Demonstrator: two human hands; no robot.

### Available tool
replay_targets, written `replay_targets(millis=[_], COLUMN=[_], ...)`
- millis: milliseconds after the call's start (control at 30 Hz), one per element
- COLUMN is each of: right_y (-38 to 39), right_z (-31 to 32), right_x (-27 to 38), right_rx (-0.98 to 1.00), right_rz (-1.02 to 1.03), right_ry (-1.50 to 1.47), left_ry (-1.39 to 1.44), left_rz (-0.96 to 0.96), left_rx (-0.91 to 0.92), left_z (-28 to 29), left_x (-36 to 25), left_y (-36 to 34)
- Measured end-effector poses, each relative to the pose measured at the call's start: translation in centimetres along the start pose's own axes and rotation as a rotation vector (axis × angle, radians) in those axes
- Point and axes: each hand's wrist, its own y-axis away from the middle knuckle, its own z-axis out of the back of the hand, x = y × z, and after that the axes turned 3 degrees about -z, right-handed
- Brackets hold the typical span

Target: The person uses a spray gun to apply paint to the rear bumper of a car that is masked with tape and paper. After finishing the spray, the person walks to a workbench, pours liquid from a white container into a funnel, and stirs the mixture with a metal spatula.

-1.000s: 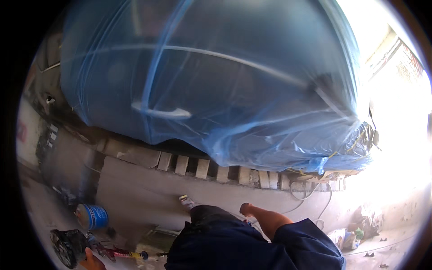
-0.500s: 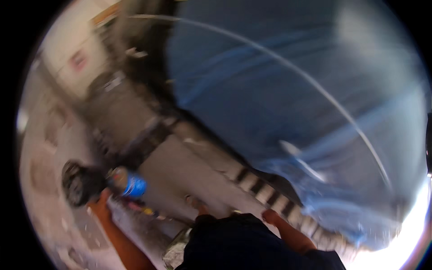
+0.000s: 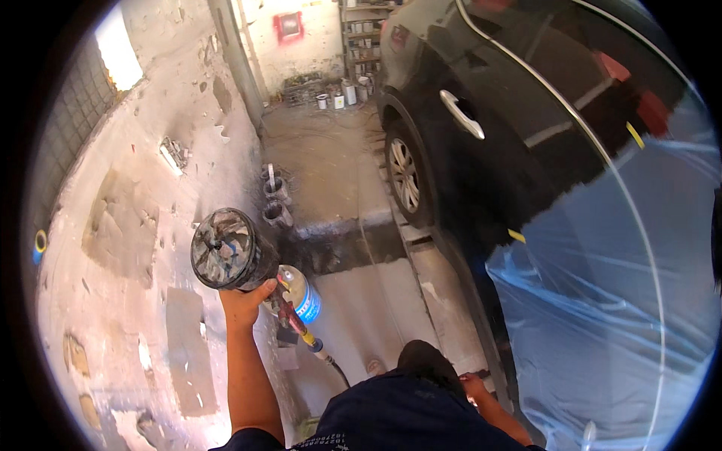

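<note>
My left hand is closed around a spray gun with a large dark paint cup on top, its lid smeared with paint. From the gun's yellow fitting an air hose runs down toward my body. A blue-labelled clear container shows just behind the gun. Low beside the car, my right hand has its fingers curled; what lies in them, if anything, I cannot make out. To my right stands a dark car, partly covered with bluish clear plastic sheeting.
A stained, patched wall rises on my left. Along its foot stand dirty paint pots. Ahead, the concrete floor has a dark stepped edge. Cans and a shelf stand at the far end. Yellow tape sticks to the car.
My view has swung from the sheeted side toward the car's rear wheel and the far wall. The spray gun stays in my left hand, now higher and nearer the middle.
</note>
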Motion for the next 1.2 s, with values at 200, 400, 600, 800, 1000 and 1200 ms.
replay_targets(millis=[200, 400, 600, 800, 1000, 1200], right_y=[-13.6, -28.1, -40.9, -51.1, -63.3, -70.8], right_z=[-1.2, -1.4, 4.1, 7.8, 5.4, 2.6], right_x=[9.7, 22.6, 42.4, 60.6, 73.9, 83.3], right_rx=[0.181, 0.331, 0.35, 0.299, 0.422, 0.408], right_rz=[0.108, 0.111, 0.037, -0.081, -0.123, -0.159], right_ry=[0.103, 0.163, 0.165, -0.198, -0.398, -0.263], left_ry=[-0.017, -0.166, -0.179, -0.203, -0.15, -0.314], left_rz=[0.094, 0.162, 0.258, 0.272, 0.345, 0.356], left_rx=[-0.059, -0.078, -0.075, -0.069, -0.071, -0.042], left_z=[1.4, -0.1, -3.9, -7.1, -8.5, -7.2], left_x=[8.5, 17.7, 22.7, 27.2, 37.5, 48.0], left_y=[-11.5, -25.8, -42.6, -56.6, -71.6, -88.0])
